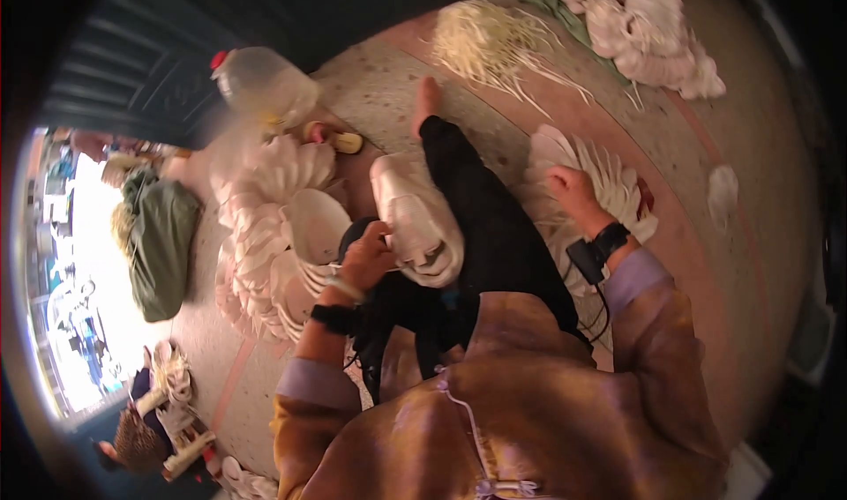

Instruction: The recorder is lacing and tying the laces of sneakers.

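Observation:
A pale, shoe-shaped piece point(413, 205), which looks like a shoe upper, rests on my lap with its slotted end towards me. My left hand point(369, 255) pinches its left edge, fingers closed. Off to the right, my right hand point(575, 191) is raised and closed; whatever it may hold is too small or hidden to make out. Below and around that hand spreads a fanned stack of pale pieces point(609, 174). Left of my lap lies a large heap of similar curved pale pieces point(256, 200).
A bundle of cream strands point(490, 41) lies on the floor ahead, near another pale heap point(640, 33). A clear jug with a red cap point(265, 81) stands at the far left. A green sack point(163, 244) sits by the bright doorway. One pale piece point(723, 196) lies far right.

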`<state>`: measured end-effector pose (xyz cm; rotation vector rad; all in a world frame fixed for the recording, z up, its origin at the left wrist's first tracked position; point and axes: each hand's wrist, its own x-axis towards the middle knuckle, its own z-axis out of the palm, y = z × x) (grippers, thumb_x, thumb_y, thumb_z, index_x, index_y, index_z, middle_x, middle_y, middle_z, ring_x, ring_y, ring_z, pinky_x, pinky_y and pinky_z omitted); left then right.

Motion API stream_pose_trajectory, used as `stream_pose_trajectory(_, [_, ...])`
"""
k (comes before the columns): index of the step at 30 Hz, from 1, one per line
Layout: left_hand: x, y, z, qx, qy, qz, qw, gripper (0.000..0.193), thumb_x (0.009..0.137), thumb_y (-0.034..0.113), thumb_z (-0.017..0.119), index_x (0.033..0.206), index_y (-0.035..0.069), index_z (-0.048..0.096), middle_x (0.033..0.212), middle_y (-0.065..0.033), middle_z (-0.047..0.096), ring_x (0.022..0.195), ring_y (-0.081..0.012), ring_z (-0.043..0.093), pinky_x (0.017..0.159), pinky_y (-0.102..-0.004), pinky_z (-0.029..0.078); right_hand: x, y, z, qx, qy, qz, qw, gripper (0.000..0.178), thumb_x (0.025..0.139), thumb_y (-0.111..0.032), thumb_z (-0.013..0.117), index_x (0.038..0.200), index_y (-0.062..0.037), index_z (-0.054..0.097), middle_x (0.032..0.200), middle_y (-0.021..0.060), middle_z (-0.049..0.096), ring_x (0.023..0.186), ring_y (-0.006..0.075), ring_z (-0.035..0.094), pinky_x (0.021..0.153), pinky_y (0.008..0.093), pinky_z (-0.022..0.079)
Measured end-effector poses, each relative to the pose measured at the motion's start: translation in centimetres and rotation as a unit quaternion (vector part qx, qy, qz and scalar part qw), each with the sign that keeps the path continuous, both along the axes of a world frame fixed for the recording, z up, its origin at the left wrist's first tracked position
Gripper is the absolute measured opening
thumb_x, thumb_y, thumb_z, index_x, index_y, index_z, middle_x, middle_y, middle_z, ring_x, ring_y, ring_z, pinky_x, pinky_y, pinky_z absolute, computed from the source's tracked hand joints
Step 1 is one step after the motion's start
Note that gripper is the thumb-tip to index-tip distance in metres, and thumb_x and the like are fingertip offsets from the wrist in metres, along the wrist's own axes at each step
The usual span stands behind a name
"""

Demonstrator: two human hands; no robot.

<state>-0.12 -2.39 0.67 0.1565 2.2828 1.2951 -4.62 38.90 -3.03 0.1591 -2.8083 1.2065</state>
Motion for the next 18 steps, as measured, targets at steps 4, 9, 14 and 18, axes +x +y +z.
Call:
stream_pose_trajectory(4, [-0.9,2.4,1.1,0.041,-0.11,0.011,0.993,0.041,0.07,-0.002,0.062,0.103,0.008,0.04,0.068,-0.0063,0.059,0.066,-0.013,0.058,0.058,-0.0269,0.047,3.8,10.0,-6.1,0.057,-0.1,-0.148,0.982,0.007,0.076,-0.013,0.056,0.077,-0.0081,0.06,0.069,0.0148,0.059,0.067,0.0336,0.058,0.056,0.0377,0.044])
stream_pose_trajectory(9, [-0.9,1.9,1.2,0.14,-0.237,0.053,0.96,0.04,0.072,-0.008,0.06,0.1,0.01,0.038,0.078,-0.0061,0.057,0.071,-0.0118,0.057,0.061,-0.0234,0.047,7.1,9.6,-10.2,0.051,-0.181,-0.184,0.965,0.006,0.075,-0.012,0.056,0.075,-0.0088,0.06,0.069,0.0152,0.058,0.066,0.0321,0.057,0.058,0.0384,0.044])
stream_pose_trajectory(14, [-1.4,2.5,1.6,0.139,-0.246,0.081,0.956,0.038,0.071,-0.01,0.059,0.094,0.01,0.036,0.078,-0.0043,0.056,0.072,-0.0104,0.056,0.062,-0.0231,0.048,6.5,8.2,-12.3,0.123,-0.144,-0.173,0.966,0.007,0.074,-0.009,0.057,0.08,-0.0069,0.06,0.07,0.0138,0.06,0.065,0.031,0.059,0.057,0.0365,0.045])
stream_pose_trajectory(18, [-2.0,2.4,0.9,0.152,-0.264,0.08,0.949,0.038,0.07,-0.011,0.058,0.093,0.01,0.036,0.085,-0.0044,0.056,0.08,-0.0112,0.056,0.068,-0.024,0.048,6.3,8.3,-12.5,0.121,-0.118,-0.219,0.961,0.007,0.076,-0.01,0.055,0.082,-0.0081,0.059,0.071,0.0135,0.059,0.066,0.032,0.058,0.058,0.0376,0.045])
